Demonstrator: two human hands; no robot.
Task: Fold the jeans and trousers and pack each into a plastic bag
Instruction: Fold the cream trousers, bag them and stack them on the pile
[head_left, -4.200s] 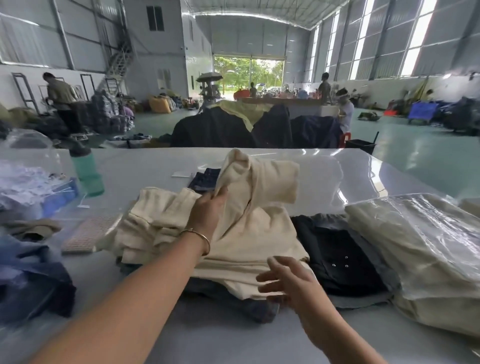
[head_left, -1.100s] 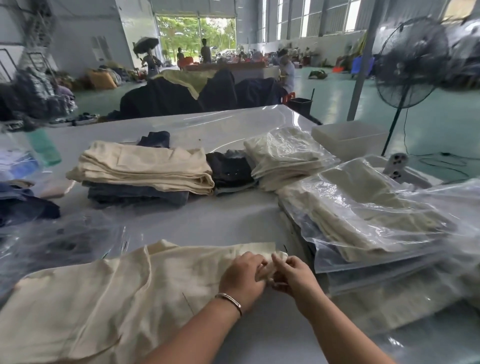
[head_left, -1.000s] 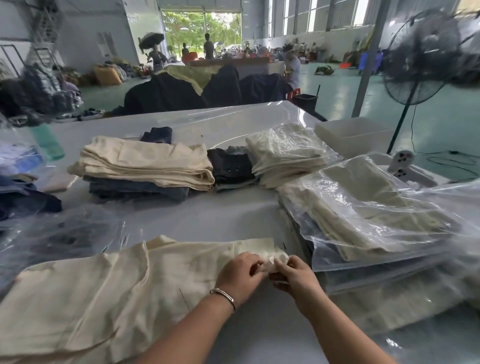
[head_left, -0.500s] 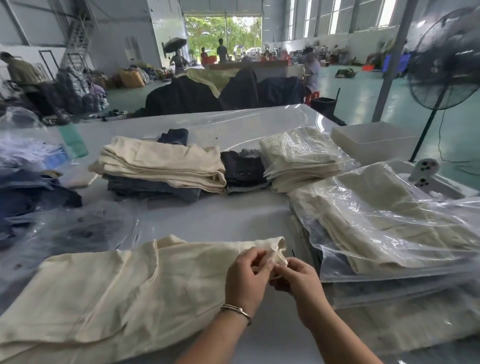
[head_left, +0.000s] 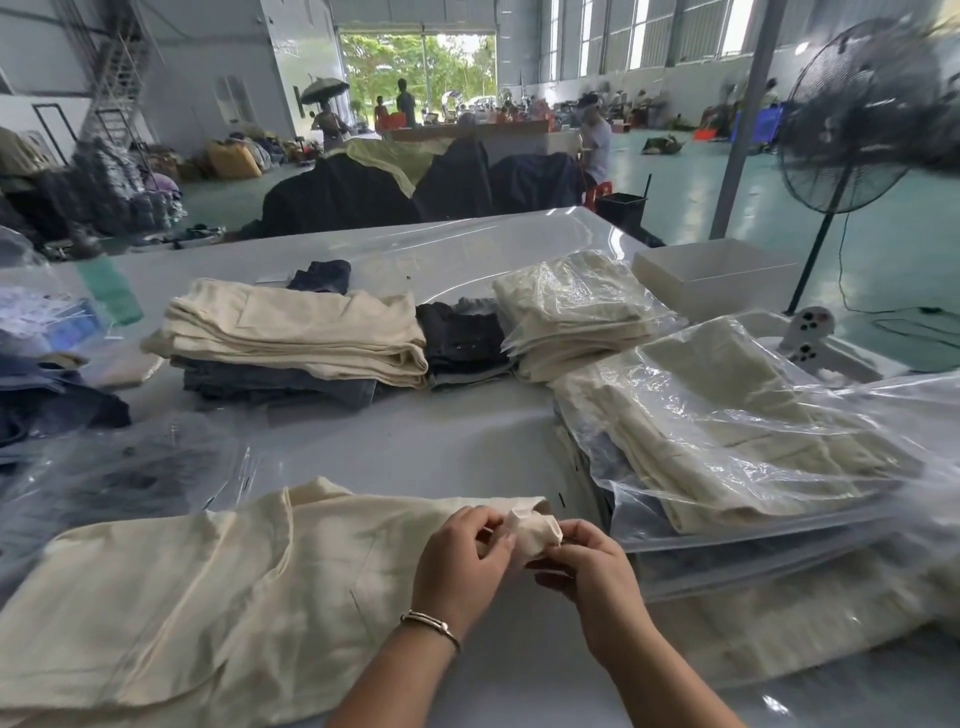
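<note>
Cream trousers (head_left: 208, 587) lie flat along the near edge of the table, stretching to the left. My left hand (head_left: 460, 564) and my right hand (head_left: 592, 571) both pinch the trousers' right end, which is bunched up between the fingertips. Further back a folded cream pair (head_left: 296, 330) lies on folded jeans (head_left: 270, 384), with a dark folded pair (head_left: 460, 340) beside it. Bagged cream trousers (head_left: 717, 436) are stacked at my right, and another bagged pair (head_left: 576, 306) lies behind them.
Clear plastic bags (head_left: 130, 467) lie at the left over dark clothes (head_left: 47, 405). A white box (head_left: 717, 275) stands at the table's right back corner, a standing fan (head_left: 857, 119) behind it. The grey table (head_left: 441, 436) is bare in the middle.
The cream trousers were lifted off the back stack and laid near me. In the last second my fingers have gathered their right end into a small bunch, raised slightly off the table.
</note>
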